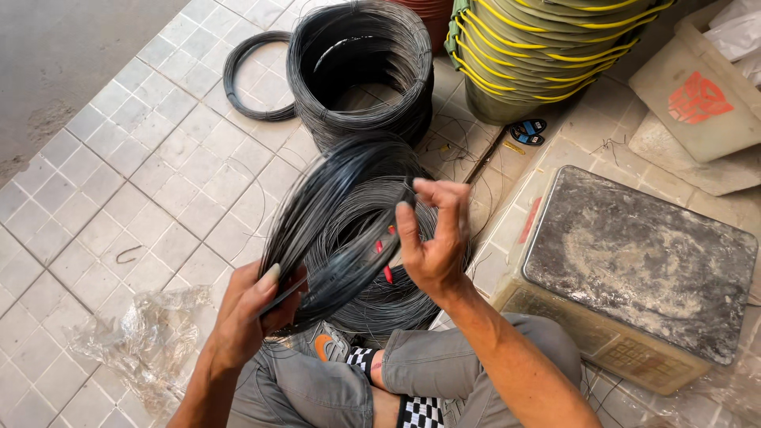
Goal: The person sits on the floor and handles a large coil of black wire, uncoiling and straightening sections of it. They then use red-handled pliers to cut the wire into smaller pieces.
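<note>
Black wire coil (333, 206) pinched at bottom by left hand (250, 313), right hand (436, 238) fingers spread, touching it.

A tall stack of black wire coils (361, 71) stands on the pale tiled floor (135, 166), with a single thin loop of wire (246, 75) lying flat just beside it on its left. Behind and to the right sits a stack of olive baskets with yellow rims (539, 47), near a beige plastic box (697, 95). A dusty weighing scale (634, 261) rests at the right, and crumpled clear plastic wrap (151, 333) lies at the lower left.
</note>
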